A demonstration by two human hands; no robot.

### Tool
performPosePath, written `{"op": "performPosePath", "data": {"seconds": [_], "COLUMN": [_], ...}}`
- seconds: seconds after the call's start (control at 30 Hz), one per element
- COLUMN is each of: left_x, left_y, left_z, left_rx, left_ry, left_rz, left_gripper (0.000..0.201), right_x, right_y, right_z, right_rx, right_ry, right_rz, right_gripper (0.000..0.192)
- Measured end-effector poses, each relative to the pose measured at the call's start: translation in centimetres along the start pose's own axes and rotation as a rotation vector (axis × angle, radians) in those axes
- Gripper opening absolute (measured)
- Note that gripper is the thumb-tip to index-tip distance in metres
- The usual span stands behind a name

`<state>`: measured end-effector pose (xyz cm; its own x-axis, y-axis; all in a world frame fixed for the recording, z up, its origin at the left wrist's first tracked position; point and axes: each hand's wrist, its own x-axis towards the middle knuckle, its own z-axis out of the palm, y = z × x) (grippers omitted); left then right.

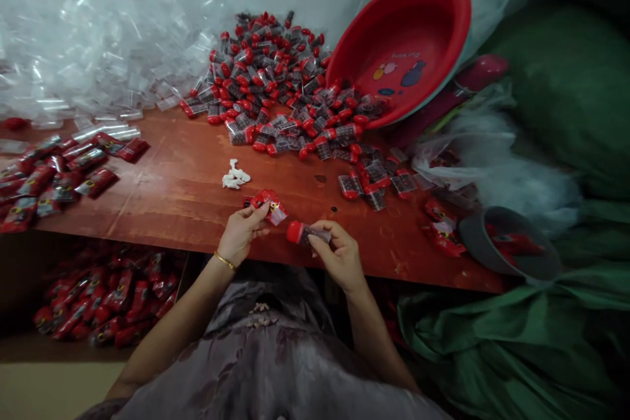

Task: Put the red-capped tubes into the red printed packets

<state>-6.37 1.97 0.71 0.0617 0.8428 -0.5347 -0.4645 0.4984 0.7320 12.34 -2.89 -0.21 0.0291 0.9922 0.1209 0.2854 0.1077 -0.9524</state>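
A red-capped vial is pinched in the right hand, a red sleeve in the left hand — many loose vials remain unwrapped, some packed pieces lie done.

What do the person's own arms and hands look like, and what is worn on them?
Both forearms are bare, with no sleeves reaching them and no gloves. The left hand has a thin gold-coloured bangle around the wrist. The right hand shows no ring, watch or bracelet. Below the arms there is a greyish-mauve garment with a faint darker pattern.
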Motion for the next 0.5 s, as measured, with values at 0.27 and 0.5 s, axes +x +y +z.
{"op": "performPosePath", "data": {"seconds": [0.27, 0.5], "left_x": [-0.4, -0.9], "left_y": [-0.5, -0.9], "left_z": [0.6, 1.0], "left_rx": [0.093, 0.122], "left_ry": [-0.018, -0.093], "left_rz": [0.038, 0.101], "left_gripper": [0.040, 0.044], "right_x": [-0.2, -0.3], "right_y": [0.5, 0.6], "right_z": [1.2, 2.5], "right_rx": [-0.117, 0.097], "right_ry": [0.068, 0.044], "right_rz": [-0.020, 0.048], "right_gripper": [0.015, 0.021]}}
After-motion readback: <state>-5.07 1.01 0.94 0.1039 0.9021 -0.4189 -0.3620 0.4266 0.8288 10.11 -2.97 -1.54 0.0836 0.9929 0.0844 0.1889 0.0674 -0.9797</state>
